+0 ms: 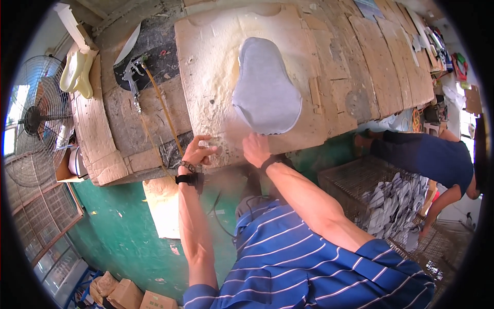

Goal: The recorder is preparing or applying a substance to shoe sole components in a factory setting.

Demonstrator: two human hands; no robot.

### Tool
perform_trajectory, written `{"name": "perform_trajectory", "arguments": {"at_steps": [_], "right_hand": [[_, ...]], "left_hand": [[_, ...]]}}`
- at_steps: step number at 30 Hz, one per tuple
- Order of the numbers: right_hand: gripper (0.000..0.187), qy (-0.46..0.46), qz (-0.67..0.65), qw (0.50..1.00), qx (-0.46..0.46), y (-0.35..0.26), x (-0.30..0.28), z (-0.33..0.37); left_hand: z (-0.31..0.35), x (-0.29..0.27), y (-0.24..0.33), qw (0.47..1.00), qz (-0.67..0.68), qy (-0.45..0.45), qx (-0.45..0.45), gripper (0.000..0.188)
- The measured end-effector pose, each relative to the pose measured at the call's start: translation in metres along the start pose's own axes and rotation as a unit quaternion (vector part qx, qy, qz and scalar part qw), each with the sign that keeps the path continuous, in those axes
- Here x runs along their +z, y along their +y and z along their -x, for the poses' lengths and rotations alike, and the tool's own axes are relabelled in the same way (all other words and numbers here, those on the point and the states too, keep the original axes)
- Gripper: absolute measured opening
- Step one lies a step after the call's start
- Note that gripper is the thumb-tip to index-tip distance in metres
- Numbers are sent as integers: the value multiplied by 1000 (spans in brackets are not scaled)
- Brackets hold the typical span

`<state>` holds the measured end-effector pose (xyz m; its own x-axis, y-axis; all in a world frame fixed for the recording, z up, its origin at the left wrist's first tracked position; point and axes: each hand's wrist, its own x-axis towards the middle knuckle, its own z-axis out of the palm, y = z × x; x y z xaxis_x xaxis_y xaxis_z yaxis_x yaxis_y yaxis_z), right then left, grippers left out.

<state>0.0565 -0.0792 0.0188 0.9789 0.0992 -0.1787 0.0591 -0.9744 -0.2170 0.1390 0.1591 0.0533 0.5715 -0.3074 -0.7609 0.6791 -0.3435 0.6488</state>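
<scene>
A grey fabric-covered pad (267, 85), shaped like a bicycle saddle, lies on a cardboard sheet (198, 62) crusted with pale yellow residue. Its narrow end points away from me; the wide end is nearest. At that near edge my right hand (256, 149) is closed, fingertips on the rim of the fabric, with the pinch itself partly hidden. To its left, my left hand (200, 151) hovers by the cardboard's front edge. Its fingers are loosely bent and apart, with nothing in them. A dark band is on each wrist.
A spray gun (134, 77) with a yellowish hose (163, 110) lies left of the cardboard. Beyond it are a pale yellow saddle-shaped form (77, 72) and a fan (38, 118). At right, another person (427, 157) bends by a wire rack holding several grey pieces (393, 206).
</scene>
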Motion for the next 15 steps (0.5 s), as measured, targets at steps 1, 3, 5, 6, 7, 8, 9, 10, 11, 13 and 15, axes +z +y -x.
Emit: {"name": "perform_trajectory", "arguments": {"at_steps": [1,3,5,6,7,8,9,10,11,13,15], "right_hand": [[6,7,3,1000,-1,1,1,0],[6,-2,-3,1000,0,6,3,1],[6,-12,-13,1000,-5,4,2,0],[5,-34,-13,999,2,2,-3,-2],[6,-55,-12,998,8,0,-9,-3],[6,-55,-11,998,10,1,-11,-3],[6,-43,-16,999,9,-4,-13,-3],[6,-32,-22,999,7,-9,-15,-4],[6,-33,-20,999,9,-7,-15,-4],[7,-47,-6,999,21,-3,-17,-4],[8,-39,-7,999,19,-5,-25,-2]], "left_hand": [[0,1,0,1000,0,-2,-1,59],[-2,4,-6,994,108,-10,-2,52],[-2,6,-22,984,174,-24,24,51],[-3,8,-32,968,241,-36,53,51],[-1,11,-44,968,242,-35,52,51],[-1,19,-52,944,317,-48,81,54],[3,21,-65,912,390,-55,111,56],[5,22,-76,887,426,-84,154,65],[8,32,-75,887,427,-87,152,65],[20,58,-58,880,456,-22,129,65],[33,72,-41,925,355,16,133,72]]}}
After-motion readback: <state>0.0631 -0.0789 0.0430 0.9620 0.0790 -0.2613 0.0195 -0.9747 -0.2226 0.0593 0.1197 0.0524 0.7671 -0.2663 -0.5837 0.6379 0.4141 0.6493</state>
